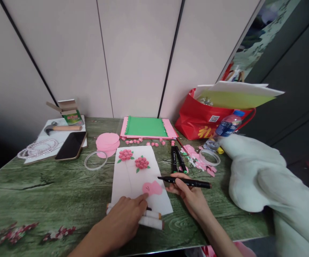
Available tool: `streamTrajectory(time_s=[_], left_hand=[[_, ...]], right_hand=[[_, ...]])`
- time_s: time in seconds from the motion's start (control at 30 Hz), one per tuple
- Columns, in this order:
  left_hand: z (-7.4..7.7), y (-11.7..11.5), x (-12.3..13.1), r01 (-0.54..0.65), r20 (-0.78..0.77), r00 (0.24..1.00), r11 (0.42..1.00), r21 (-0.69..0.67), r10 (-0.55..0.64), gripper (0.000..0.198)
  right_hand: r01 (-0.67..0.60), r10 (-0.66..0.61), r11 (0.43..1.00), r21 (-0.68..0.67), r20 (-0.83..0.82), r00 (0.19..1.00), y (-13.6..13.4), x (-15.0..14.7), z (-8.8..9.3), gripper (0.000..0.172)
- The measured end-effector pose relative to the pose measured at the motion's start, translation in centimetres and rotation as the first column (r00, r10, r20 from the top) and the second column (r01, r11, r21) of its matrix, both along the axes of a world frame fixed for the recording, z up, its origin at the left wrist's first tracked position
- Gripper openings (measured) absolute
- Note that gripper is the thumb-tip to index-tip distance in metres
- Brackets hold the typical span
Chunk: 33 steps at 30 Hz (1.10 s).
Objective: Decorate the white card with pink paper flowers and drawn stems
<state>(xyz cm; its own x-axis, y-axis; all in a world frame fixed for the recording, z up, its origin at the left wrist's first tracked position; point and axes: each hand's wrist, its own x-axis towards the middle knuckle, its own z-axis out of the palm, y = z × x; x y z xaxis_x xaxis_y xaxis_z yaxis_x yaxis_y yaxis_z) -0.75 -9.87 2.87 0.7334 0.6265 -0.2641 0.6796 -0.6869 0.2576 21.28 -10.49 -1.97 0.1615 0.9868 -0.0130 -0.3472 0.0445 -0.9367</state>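
My right hand is closed around a black marker, held almost level with its tip pointing left over the paper's right edge. A pink paper cutout with a few short dark lines lies on the white sheet. The index fingertip of my left hand touches the cutout's lower left; this hand rests flat, holding nothing visible. White-barrelled markers lie partly hidden under it. Two pink flower clusters with green leaves, one of them a flower cluster, sit on the sheet's upper part, with thin drawn stem lines below.
Two black markers, paper scraps and a tape roll lie right. Behind are green paper and a red bag. A bottle and white plush stand right. A phone and hammer lie left.
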Motion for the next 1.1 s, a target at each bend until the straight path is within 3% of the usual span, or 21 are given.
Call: streamTrajectory(time_s=[0.23,0.47,0.7,0.83,1.1], left_hand=[[0.7,0.2,-0.1,-0.07,0.058,0.996,0.997,-0.026,0.071,0.057],[-0.5,0.6,-0.5,-0.039,0.17,0.985,0.999,-0.011,0.04,0.06],[0.8,0.9,-0.7,-0.108,0.255,0.961,0.994,-0.011,0.107,0.049],[0.9,1.2,-1.0,-0.152,0.267,0.953,0.988,0.004,0.145,0.048],[0.0,1.4,-1.7,-0.341,0.49,0.824,0.94,0.03,0.283,0.03]], right_hand=[[-0.029,0.03,0.999,0.031,-0.03,0.999,-0.1,-0.4,0.4,0.025],[-0.046,0.05,0.998,0.05,-0.076,0.996,0.1,-1.0,0.8,0.026],[-0.081,0.087,0.995,0.055,-0.136,0.987,-0.3,-1.7,1.0,0.022],[-0.113,0.123,0.991,0.07,-0.158,0.98,-0.4,-2.3,1.0,0.023],[-0.076,0.085,0.996,0.051,-0.212,0.973,-0.6,-3.0,1.0,0.022]])
